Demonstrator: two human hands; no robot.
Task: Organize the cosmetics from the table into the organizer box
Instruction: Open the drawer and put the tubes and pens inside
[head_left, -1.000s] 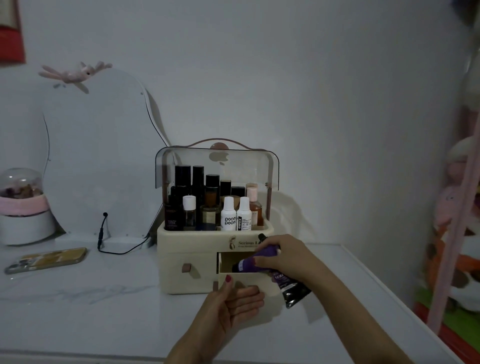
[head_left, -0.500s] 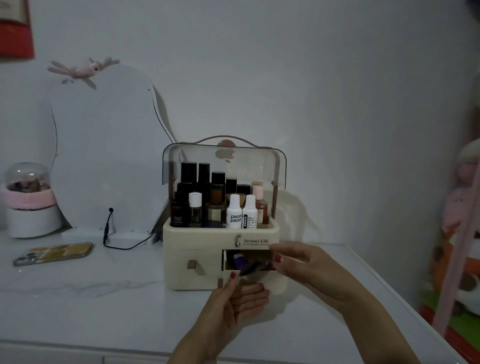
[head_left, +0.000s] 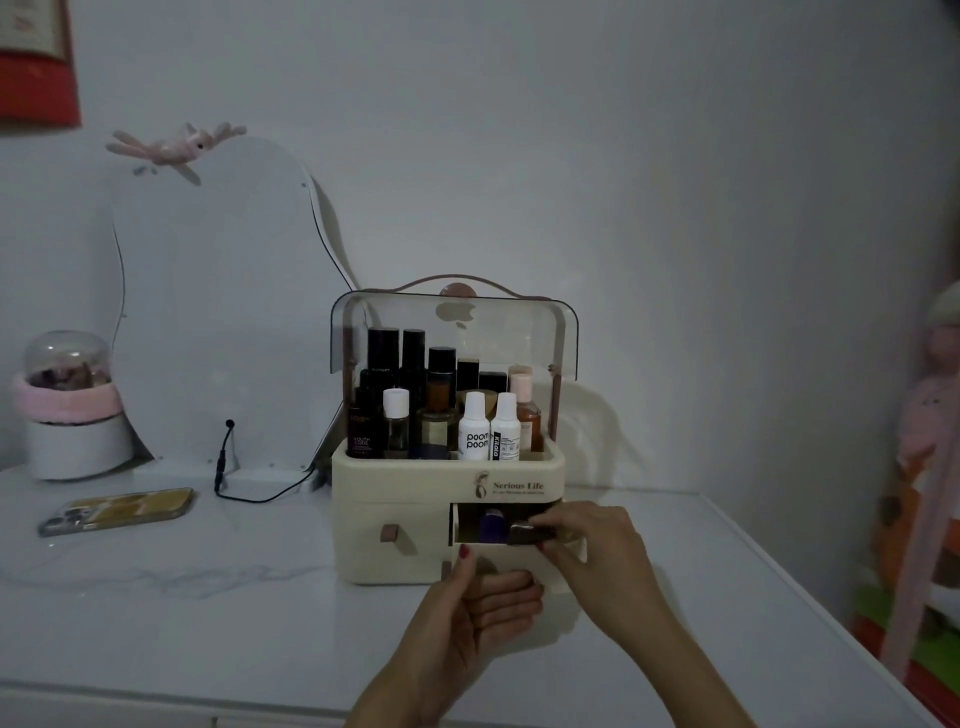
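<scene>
That purple tube (head_left: 492, 524) is soft and light, so pinch it by its flat crimped end. Right hand (head_left: 587, 545) is pinching that end, I think (dim view), tube lying inside the organizer box (head_left: 415, 499)'s right drawer (head_left: 511, 558). Left hand (head_left: 483, 597) grips the drawer front.

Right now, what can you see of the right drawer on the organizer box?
The right drawer is cream plastic, pulled partly out of the organizer box. A purple tube lies inside. The left hand holds its front, thumb on the face; the right hand pinches the tube's dark end over its rim.
</scene>
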